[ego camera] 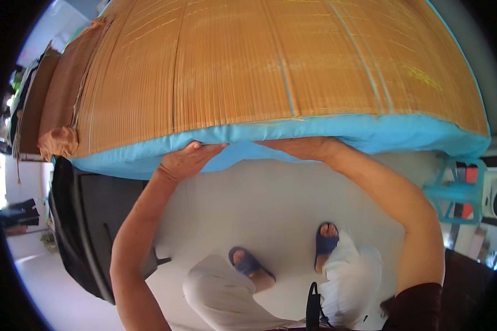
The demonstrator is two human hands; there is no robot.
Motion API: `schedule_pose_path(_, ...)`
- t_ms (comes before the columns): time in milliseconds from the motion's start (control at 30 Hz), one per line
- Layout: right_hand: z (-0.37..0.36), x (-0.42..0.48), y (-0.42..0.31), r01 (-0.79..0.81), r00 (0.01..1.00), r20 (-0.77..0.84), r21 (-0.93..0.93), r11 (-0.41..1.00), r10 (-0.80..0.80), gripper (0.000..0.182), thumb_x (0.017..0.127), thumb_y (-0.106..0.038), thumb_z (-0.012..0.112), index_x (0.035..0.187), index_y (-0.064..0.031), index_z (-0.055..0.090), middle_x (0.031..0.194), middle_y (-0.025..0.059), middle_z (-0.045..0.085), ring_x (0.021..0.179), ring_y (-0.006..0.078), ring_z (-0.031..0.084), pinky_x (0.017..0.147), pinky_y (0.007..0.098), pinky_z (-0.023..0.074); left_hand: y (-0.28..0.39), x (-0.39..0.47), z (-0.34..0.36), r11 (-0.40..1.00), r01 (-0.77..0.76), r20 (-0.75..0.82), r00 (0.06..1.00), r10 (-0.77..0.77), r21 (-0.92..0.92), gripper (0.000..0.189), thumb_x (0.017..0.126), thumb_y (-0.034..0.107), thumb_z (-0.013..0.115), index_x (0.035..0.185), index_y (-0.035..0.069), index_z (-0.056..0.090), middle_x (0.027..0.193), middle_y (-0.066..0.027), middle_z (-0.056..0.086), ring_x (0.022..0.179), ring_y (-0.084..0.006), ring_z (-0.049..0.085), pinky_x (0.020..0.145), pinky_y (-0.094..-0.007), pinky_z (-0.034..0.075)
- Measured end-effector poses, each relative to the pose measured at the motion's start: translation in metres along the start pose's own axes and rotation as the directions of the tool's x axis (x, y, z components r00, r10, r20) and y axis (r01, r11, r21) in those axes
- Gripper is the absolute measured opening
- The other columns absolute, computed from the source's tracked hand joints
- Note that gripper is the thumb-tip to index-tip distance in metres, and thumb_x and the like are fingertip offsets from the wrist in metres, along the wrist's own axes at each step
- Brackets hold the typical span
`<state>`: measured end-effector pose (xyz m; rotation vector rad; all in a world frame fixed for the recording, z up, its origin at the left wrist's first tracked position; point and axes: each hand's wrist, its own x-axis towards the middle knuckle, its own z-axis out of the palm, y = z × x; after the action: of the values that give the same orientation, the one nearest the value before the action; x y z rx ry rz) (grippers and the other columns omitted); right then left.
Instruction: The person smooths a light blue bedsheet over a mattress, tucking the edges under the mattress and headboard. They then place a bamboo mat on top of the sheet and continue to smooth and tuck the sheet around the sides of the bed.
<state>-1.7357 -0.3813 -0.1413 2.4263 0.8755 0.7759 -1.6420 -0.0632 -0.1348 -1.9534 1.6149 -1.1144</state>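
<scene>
A bed topped with a worn bamboo mat (232, 70) fills the upper view, its near side wrapped in a light blue sheet (356, 128). My left hand (190, 159) presses at the sheet's side, thumb on the upper edge and fingers partly tucked beneath. To its right, my right hand (300, 147) lies along the same blue edge, with its fingertips partly hidden under the cloth. Below both hands the sheet hangs loose. How firmly either hand grips the cloth does not show.
A black case or covered box (107, 207) stands on the floor at the left, below a rolled brown mat (62, 91). A turquoise plastic stool (459, 192) stands at the right beside a white appliance (495, 194). My feet in blue slippers (248, 262) are on the pale floor.
</scene>
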Motion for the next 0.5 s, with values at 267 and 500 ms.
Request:
schedule_pose_path(267, 0.031, -0.051, -0.024, 0.367, 0.928, 0.11, -0.102, 0.925, -0.356, 0.063, 0.094, -0.021, 0.052, 0.153, -0.0076, 0.037, 0.164, 0.0049, 0.027, 0.154, 0.0215, 0.016, 0.127, 0.0458, 0.0095, 0.07, -0.04, 0.024, 0.991, 0.13, 0.239, 0.964, -0.118, -0.036, 0.051, 0.095, 0.036, 0.06, 0.144, 0.023, 0.053, 0.156, 0.0045, 0.04, 0.145, -0.0228, 0.033, 0.119, -0.0521, 0.026)
schedule_pose_path(500, -0.012, -0.023, -0.032, 0.54, 0.828, -0.034, 0.316, 0.78, -0.559, 0.038, 0.092, -0.011, 0.051, 0.126, -0.0003, 0.066, 0.153, 0.005, 0.046, 0.153, 0.0202, 0.02, 0.127, 0.0448, 0.0123, 0.108, -0.114, -0.027, 0.862, 0.157, 0.491, 0.863, 0.117, -0.482, 0.027, 0.092, 0.019, 0.063, 0.116, 0.007, 0.065, 0.139, -0.0073, 0.056, 0.14, -0.0259, 0.04, 0.117, -0.0562, 0.031)
